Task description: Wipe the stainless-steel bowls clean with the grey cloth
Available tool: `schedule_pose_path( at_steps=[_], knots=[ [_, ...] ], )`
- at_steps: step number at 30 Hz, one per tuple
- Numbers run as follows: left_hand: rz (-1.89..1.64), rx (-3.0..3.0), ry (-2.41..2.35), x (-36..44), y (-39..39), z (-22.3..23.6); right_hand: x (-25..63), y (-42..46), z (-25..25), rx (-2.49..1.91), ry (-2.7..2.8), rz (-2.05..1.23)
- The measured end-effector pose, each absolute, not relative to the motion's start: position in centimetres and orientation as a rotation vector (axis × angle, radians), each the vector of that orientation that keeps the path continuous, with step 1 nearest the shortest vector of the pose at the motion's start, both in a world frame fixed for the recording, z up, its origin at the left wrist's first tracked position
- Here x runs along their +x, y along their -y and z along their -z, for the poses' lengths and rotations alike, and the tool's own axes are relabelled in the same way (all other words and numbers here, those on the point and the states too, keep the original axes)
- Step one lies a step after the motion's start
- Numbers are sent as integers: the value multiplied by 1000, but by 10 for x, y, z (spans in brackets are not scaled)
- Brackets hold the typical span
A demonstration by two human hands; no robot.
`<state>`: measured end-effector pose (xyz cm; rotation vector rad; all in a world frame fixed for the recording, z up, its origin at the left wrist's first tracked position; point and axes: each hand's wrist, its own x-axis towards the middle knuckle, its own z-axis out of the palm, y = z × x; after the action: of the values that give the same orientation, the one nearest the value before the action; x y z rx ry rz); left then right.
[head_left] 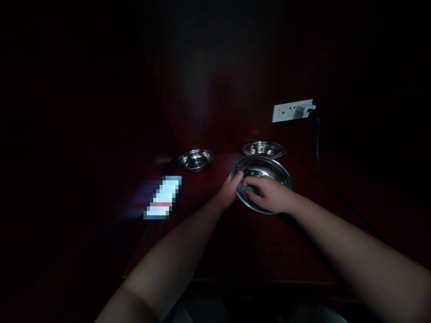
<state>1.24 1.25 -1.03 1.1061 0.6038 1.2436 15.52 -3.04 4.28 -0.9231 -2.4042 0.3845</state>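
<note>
A shiny steel bowl (264, 166) is tipped towards me above the dark red table. My left hand (230, 188) is closed on its left rim, with the thumb over the edge. My right hand (269, 194) reaches into the bowl, its fingers curled and pressed on a grey, rough-textured scouring pad (243, 190) against the inner left side. The pad is partly hidden by the fingers and is dim. Just behind the bowl lies a stack of steel dishes (264, 149), its front part covered by the bowl's rim.
Another steel dish (195, 159) stands at the back left of the table (235, 251). A lit phone (163, 197), its screen blurred, is by the left edge with cables below it. On the wall, a socket (292, 111) holds a plug whose dark cord (318, 143) runs down at the right.
</note>
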Motion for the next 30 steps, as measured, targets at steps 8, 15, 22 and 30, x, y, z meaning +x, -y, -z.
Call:
schedule_pose_path(
  at_steps=[8,15,22,30],
  knots=[
    [-1216,1094,-601,11,-15,13,155,27,-39,-1010,2330,-340],
    [-1226,1119,-561,11,-16,14,156,27,-41,-989,2350,-365],
    [-1227,1096,-561,12,-17,14,156,28,-40,-987,2346,-394],
    [-1198,1043,-646,11,-14,10,156,28,-41,-1030,2329,-412]
  ],
)
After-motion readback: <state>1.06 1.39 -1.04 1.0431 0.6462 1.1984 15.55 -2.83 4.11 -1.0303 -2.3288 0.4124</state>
